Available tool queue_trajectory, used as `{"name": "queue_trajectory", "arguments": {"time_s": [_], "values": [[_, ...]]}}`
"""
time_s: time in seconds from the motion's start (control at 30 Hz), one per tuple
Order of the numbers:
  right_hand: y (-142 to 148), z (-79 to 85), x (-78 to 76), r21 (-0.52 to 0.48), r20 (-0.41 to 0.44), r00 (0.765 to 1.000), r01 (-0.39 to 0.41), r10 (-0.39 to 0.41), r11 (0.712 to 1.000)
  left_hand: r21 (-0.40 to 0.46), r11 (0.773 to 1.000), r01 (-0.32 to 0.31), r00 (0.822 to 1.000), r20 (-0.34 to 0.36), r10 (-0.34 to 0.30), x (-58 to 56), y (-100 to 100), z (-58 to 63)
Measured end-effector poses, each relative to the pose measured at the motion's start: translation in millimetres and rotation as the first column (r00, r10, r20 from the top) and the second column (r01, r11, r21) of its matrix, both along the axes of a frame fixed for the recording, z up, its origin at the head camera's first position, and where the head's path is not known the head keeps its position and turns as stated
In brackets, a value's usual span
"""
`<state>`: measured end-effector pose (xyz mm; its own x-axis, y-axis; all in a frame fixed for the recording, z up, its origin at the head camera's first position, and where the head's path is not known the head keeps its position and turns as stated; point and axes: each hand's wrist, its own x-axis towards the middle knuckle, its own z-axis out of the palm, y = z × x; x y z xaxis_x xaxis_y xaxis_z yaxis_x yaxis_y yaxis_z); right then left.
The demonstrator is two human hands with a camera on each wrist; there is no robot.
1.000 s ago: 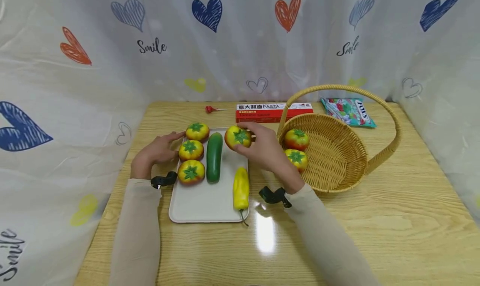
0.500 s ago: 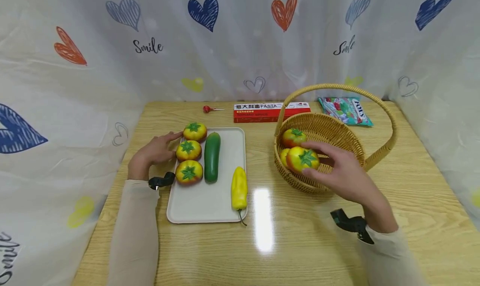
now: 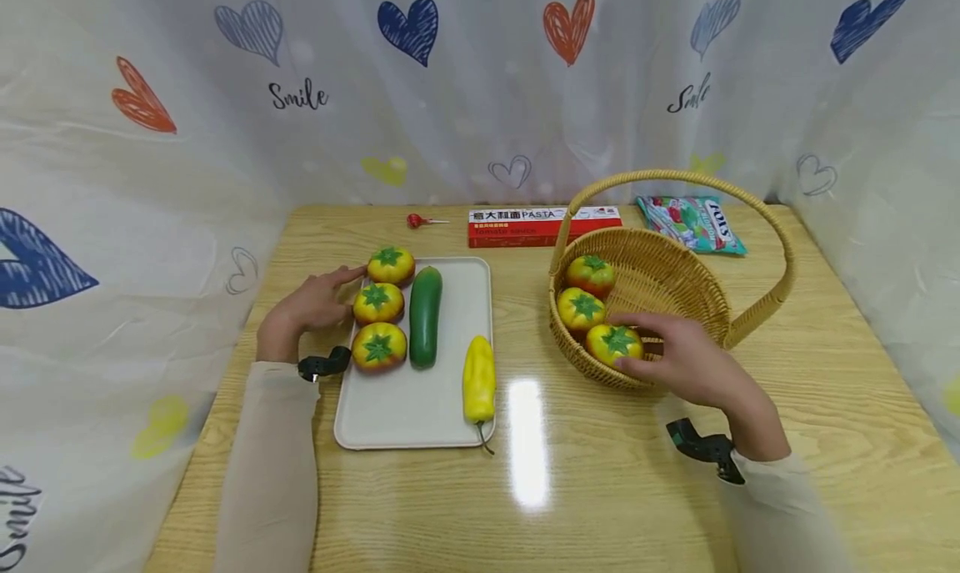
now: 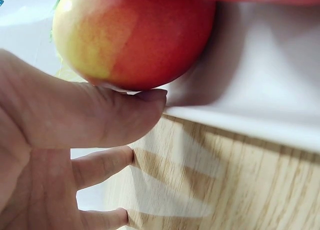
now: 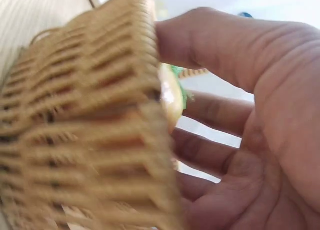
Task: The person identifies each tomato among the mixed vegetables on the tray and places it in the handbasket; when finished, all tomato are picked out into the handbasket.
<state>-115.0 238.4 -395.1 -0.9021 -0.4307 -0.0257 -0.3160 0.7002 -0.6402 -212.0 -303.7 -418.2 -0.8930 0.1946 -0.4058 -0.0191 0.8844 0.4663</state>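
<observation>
My right hand point(image 3: 693, 360) holds a yellow-red tomato point(image 3: 611, 345) with a green star-shaped top, low at the near-left inside of the wicker basket point(image 3: 660, 306). In the right wrist view, the basket wall point(image 5: 85, 120) hides most of that tomato point(image 5: 171, 97). Two more tomatoes lie behind it in the basket. My left hand point(image 3: 311, 304) rests at the left edge of the white tray point(image 3: 416, 414), its fingers extended. In the left wrist view, its thumb lies against a tomato point(image 4: 135, 39) and other fingers touch the wooden table. Three tomatoes line the tray's left side.
On the tray lie a green cucumber point(image 3: 425, 316) and a yellow pepper point(image 3: 478, 381). Behind are a red lollipop point(image 3: 416, 221), a pasta box point(image 3: 543, 227) and a candy bag point(image 3: 693, 224). The basket's tall handle point(image 3: 675, 175) arches over it.
My right hand has carried a tomato from the tray's far right rightward to the basket, then lowered it inside. My left hand has stayed by the tray.
</observation>
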Motion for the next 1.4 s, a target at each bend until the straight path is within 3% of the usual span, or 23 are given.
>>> {"name": "queue_trajectory", "arguments": {"time_s": [0.47, 0.67, 0.83, 1.03, 1.23, 1.4], "values": [[-28.3, -17.7, -27.2, -0.049, -0.002, 0.993, 0.116, -0.116, 0.992, -0.010, 1.000, 0.013, 1.000, -0.020, -0.013, -0.3, -1.7, -1.2], [-24.8, -9.5, -20.8, -0.038, -0.003, 0.991, 0.136, -0.136, 0.990, -0.011, 1.000, 0.017, 1.000, -0.024, -0.017, -1.2, -2.1, -2.3], [-28.6, 0.5, -14.9, -0.037, -0.087, 0.983, 0.158, -0.161, 0.987, -0.009, 1.000, 0.015, 1.000, -0.018, -0.015, -0.8, -1.9, -0.8], [-71.7, 13.0, -25.2, -0.169, -0.177, 0.981, 0.055, -0.085, 0.984, -0.009, 1.000, 0.009, 1.000, -0.009, -0.009, 0.3, -2.1, 2.6], [-139.9, 19.9, -49.7, -0.272, -0.148, 0.989, -0.068, 0.029, 0.960, -0.003, 1.000, 0.000, 1.000, -0.007, 0.000, 0.5, -3.3, 1.5], [-189.4, 21.6, -79.5, -0.336, -0.123, 0.986, -0.145, 0.109, 0.931, 0.011, 1.000, 0.004, 1.000, -0.004, -0.004, 1.2, -1.8, 1.1]]}}
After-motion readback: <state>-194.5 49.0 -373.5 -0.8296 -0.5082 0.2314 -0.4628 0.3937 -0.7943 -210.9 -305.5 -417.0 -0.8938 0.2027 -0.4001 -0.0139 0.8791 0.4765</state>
